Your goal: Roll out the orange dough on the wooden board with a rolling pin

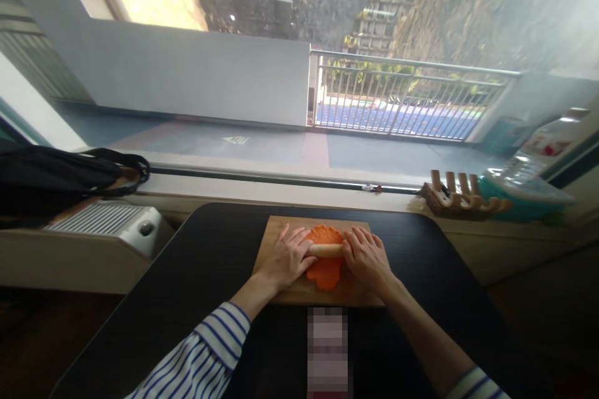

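Observation:
A wooden rolling pin (327,250) lies crosswise over a flattened sheet of orange dough or clay (324,275). The sheet rests on a wooden board (267,250) and has an uneven, wavy edge at its far side. My left hand (287,255) grips the pin's left end, fingers pointing forward over the board. At the other end, my right hand (367,257) is closed over the pin. Both ends of the pin are hidden under my hands. Orange material shows in front of and behind the pin.
The board sits on a black table (224,243) against a window sill. A blurred, pixelated item (327,349) lies nearer to me. On the sill are a black bag (56,177), a wooden rack (463,196), and a teal container (524,196) beside a plastic bottle (543,146).

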`<state>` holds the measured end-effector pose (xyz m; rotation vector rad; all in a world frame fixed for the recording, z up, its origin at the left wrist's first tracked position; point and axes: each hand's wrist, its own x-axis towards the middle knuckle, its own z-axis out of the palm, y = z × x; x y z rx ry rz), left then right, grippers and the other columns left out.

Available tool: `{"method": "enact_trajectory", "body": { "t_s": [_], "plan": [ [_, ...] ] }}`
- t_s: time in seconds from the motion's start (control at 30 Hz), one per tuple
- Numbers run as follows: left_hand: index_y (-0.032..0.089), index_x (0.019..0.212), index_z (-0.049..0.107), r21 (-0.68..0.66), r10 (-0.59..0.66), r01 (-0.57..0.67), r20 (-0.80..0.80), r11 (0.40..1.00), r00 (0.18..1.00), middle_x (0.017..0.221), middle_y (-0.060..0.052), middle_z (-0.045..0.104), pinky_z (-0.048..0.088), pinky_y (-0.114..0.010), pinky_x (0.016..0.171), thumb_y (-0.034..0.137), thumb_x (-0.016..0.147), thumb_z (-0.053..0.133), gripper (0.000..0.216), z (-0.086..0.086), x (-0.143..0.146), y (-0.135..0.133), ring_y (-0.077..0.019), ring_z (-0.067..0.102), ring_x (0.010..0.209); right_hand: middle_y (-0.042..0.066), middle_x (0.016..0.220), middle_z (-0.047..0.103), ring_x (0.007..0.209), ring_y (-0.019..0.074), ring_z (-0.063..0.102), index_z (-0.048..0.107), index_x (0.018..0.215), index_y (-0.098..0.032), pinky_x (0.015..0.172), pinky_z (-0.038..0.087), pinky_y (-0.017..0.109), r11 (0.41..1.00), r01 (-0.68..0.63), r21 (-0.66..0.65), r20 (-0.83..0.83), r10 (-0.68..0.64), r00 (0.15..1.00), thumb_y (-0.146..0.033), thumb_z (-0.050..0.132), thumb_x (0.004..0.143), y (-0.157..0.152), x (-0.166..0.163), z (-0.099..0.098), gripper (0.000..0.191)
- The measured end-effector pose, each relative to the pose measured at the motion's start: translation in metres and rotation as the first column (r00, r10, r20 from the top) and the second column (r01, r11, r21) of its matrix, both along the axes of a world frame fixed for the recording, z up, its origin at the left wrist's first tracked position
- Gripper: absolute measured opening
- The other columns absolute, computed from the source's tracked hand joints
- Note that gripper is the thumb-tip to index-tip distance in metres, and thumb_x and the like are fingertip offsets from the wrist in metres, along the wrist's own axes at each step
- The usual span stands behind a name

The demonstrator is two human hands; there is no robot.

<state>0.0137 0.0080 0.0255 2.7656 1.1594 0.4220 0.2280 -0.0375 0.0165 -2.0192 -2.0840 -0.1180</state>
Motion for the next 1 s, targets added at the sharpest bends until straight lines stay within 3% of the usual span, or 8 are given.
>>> {"method": "enact_trajectory", "body": {
  "t_s": [0.13, 0.37, 0.67, 0.83, 1.0],
  "plan": [
    [0.019, 0.108, 0.062, -0.011, -0.013, 0.013, 0.018, 1.000, 1.000, 0.132, -0.010, 0.058, 0.022, -0.057, 0.112, 0.033, 0.090, 0.055, 0.024, 0.004, -0.006, -0.004, -0.0246, 0.046, 0.128, 0.010, 0.136, 0.052, 0.128, 0.0230, 0.043, 0.054, 0.125, -0.020, 0.104, 0.031, 0.040, 1.000, 0.001, -0.027, -0.020, -0.001, 1.000, -0.037, 0.030, 0.097, -0.005, 0.003, 0.005, 0.041],
    [0.019, 0.115, 0.062, -0.054, 0.042, -0.042, -0.004, 0.998, 0.999, 0.130, -0.011, 0.059, 0.024, -0.057, 0.111, 0.037, 0.089, 0.055, 0.032, 0.008, -0.029, -0.005, -0.0259, 0.048, 0.127, 0.010, 0.132, 0.056, 0.125, 0.0237, 0.046, 0.053, 0.126, -0.019, 0.108, 0.025, 0.046, 0.996, -0.081, -0.047, -0.059, 0.079, 0.995, -0.034, 0.030, 0.097, 0.000, -0.010, 0.020, 0.041],
    [0.019, 0.110, 0.064, -0.035, 0.088, -0.090, -0.054, 0.995, 0.995, 0.131, -0.011, 0.058, 0.025, -0.053, 0.112, 0.043, 0.093, 0.046, 0.034, 0.005, -0.035, -0.009, -0.0242, 0.048, 0.127, 0.010, 0.132, 0.056, 0.126, 0.0224, 0.045, 0.051, 0.128, -0.017, 0.111, 0.019, 0.047, 0.986, -0.141, -0.089, -0.054, 0.136, 0.989, -0.028, 0.031, 0.095, 0.010, -0.022, 0.016, 0.040],
    [0.016, 0.134, 0.049, 0.071, 0.172, -0.167, -0.084, 0.983, 0.981, 0.141, -0.015, 0.049, 0.020, -0.054, 0.113, 0.052, 0.095, 0.030, 0.057, -0.005, -0.028, -0.004, -0.0280, 0.038, 0.135, 0.010, 0.135, 0.054, 0.128, 0.0219, 0.042, 0.054, 0.125, -0.018, 0.112, 0.017, 0.047, 0.991, -0.122, -0.046, -0.011, 0.122, 0.993, -0.026, 0.028, 0.096, 0.016, -0.023, 0.011, 0.040],
    [0.014, 0.139, 0.043, 0.062, 0.279, -0.273, -0.127, 0.960, 0.952, 0.143, -0.016, 0.047, 0.020, -0.053, 0.113, 0.059, 0.094, 0.019, 0.069, -0.006, -0.020, 0.013, -0.0295, 0.035, 0.136, 0.010, 0.137, 0.053, 0.129, 0.0224, 0.042, 0.052, 0.129, -0.018, 0.110, 0.021, 0.045, 0.996, -0.087, -0.012, 0.020, 0.087, 0.996, -0.027, 0.029, 0.096, 0.031, -0.023, 0.006, 0.042]
  ]
}}
